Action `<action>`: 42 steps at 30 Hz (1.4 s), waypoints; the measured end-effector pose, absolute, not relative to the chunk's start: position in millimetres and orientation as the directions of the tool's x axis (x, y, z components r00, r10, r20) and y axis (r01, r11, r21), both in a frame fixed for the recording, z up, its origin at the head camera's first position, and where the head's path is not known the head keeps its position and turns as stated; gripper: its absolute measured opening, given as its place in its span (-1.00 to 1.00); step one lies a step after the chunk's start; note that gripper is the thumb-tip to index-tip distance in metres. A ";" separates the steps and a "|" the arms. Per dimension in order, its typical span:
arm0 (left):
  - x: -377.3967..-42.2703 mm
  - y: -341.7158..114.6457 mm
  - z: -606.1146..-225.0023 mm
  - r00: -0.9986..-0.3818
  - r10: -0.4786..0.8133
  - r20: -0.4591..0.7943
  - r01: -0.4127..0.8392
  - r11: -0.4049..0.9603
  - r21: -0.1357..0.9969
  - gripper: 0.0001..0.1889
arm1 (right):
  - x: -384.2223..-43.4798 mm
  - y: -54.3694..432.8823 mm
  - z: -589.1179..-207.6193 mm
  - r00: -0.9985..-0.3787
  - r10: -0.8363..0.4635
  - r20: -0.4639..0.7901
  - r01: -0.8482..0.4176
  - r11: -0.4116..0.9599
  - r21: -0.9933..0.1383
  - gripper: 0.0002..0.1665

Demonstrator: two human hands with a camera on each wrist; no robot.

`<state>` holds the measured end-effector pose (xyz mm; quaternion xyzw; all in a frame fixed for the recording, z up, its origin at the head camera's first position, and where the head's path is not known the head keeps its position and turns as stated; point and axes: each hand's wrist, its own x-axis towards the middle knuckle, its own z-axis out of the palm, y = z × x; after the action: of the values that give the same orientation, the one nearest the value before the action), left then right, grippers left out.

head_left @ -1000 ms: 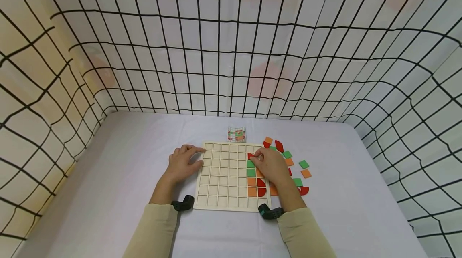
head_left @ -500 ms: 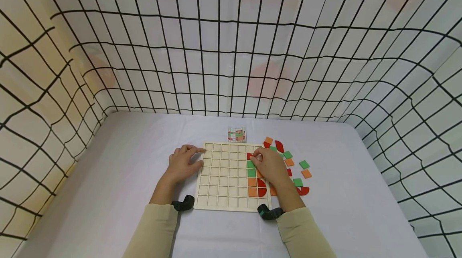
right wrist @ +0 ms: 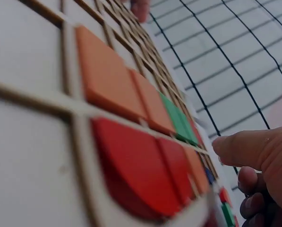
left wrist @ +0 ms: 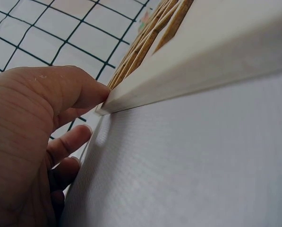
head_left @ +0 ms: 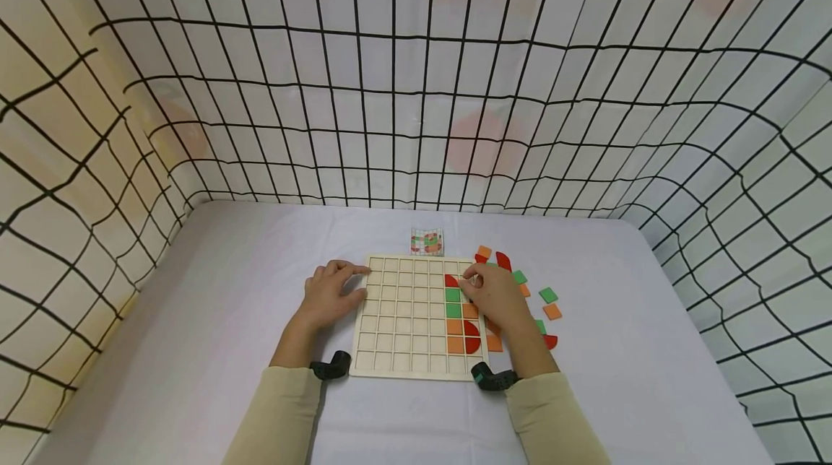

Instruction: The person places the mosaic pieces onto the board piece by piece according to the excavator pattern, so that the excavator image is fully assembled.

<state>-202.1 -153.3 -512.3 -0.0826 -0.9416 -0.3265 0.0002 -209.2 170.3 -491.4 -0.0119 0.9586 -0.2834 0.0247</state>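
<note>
A pale wooden grid board (head_left: 396,320) lies flat on the table. My left hand (head_left: 328,295) rests at its left side, with a fingertip at the upper left corner; in the left wrist view the thumb (left wrist: 84,90) touches the board's edge. Above the board's right side is my right hand (head_left: 497,295), just right of a red quarter-round tile (head_left: 451,281). Its fingers bend loosely, and I see nothing between them in the right wrist view. Below that tile sit green tiles (head_left: 453,302), orange tiles (head_left: 455,336) and red rounded tiles (head_left: 471,337) in cells.
Loose tiles lie right of the board, among them a green square (head_left: 548,295) and an orange square (head_left: 552,311), some hidden by the right hand. A small pattern card (head_left: 426,242) lies behind the board. Black wire mesh (head_left: 422,97) surrounds the table.
My right hand has moved slightly right, off the red quarter-round tile, which stays in its cell and shows more fully. The left hand has not moved.
</note>
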 end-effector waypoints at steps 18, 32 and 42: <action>-202.0 -152.4 -511.1 -0.988 0.149 0.044 0.144 0.775 0.616 -0.56 | -201.7 261.3 -482.5 -0.957 0.055 -0.283 0.210 0.807 -0.552 -0.58; -202.8 -153.5 -513.0 -0.987 0.157 0.019 0.136 0.778 0.613 -0.57 | -197.5 271.0 -484.9 -0.953 0.078 -0.292 0.231 0.813 -0.535 -0.52; -202.3 -153.8 -513.2 -0.987 0.153 0.044 0.148 0.778 0.611 -0.57 | -196.7 273.4 -484.8 -0.952 0.087 -0.294 0.237 0.816 -0.526 -0.52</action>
<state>-202.3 -153.8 -513.2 -0.0800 -0.9428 -0.3237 -0.0039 -196.7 273.4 -484.8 0.0859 0.9442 -0.2905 0.1293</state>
